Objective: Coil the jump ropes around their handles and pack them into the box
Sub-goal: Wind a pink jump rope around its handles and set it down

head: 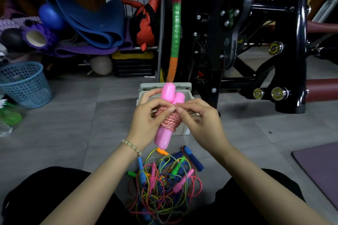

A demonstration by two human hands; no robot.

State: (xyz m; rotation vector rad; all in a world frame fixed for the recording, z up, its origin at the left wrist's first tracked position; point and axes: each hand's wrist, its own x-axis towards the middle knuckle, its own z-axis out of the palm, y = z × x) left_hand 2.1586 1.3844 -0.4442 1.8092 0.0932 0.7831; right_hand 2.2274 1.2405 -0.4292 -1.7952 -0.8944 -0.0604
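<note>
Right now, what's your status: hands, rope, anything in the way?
Left hand grips pink jump rope; right hand pinches its cord. Cord wound round handles, not yet in box. Tangled pile by knees; box unobstructed.

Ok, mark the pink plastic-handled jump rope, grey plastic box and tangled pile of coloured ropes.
pink plastic-handled jump rope (167, 93), head view, top of the taller handle.
grey plastic box (183, 130), head view, near right wall.
tangled pile of coloured ropes (164, 186), head view, middle of the tangle.
</note>
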